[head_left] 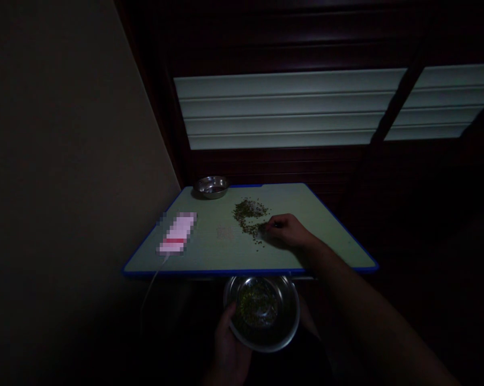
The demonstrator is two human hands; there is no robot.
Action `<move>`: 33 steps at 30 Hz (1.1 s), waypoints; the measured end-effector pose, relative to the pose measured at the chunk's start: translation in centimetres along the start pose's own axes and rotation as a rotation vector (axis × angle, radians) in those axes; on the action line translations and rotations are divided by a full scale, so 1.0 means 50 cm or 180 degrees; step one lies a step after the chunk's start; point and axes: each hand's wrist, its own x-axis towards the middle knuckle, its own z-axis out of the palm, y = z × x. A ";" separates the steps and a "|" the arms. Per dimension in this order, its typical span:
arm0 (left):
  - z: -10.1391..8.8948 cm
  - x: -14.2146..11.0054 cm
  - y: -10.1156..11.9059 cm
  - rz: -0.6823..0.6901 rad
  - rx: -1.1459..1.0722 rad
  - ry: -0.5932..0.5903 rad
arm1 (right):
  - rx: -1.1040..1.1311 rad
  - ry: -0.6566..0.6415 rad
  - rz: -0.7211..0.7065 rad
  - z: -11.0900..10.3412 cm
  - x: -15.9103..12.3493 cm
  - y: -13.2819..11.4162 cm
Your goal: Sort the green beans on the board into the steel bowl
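The left hand [230, 343] grips the metal bowl [293, 321] below the worktop's [201, 257] near edge. The right hand [287, 230], fingertips pinched, touches the scattered grains [250, 212].

The tabletop [209, 252] is pale green, with blue edge. Near its centre there lies a scattered pile of small dark grains [247, 209], spreading toward five o'clock. At eleven o'clock stands a shiny metal bowl [211, 187]. At nine o'clock lies a blurred pinkish phone-like device [178, 233], its cable [155, 279] hanging over the near edge.
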 end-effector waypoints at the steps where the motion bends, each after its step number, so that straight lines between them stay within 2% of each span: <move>1: 0.000 0.000 0.000 -0.0013 -0.0025 0.0000 | 0.0004 -0.0001 -0.0014 0.000 0.000 -0.001; 7: 0.006 -0.007 0.003 -0.0069 -0.0016 -0.0095 | 0.0000 -0.0047 -0.0040 0.002 -0.002 0.000; 16: 0.012 -0.009 0.003 -0.0065 -0.0127 0.0065 | -0.0128 -0.0094 -0.0160 0.003 -0.003 -0.004; 22: 0.005 -0.005 0.003 -0.0090 -0.0105 -0.0053 | -0.0005 -0.0253 -0.0141 0.007 -0.002 0.000; 33: 0.012 -0.011 0.003 -0.0034 -0.0037 0.0060 | 0.0204 -0.0706 0.0190 0.002 -0.014 -0.022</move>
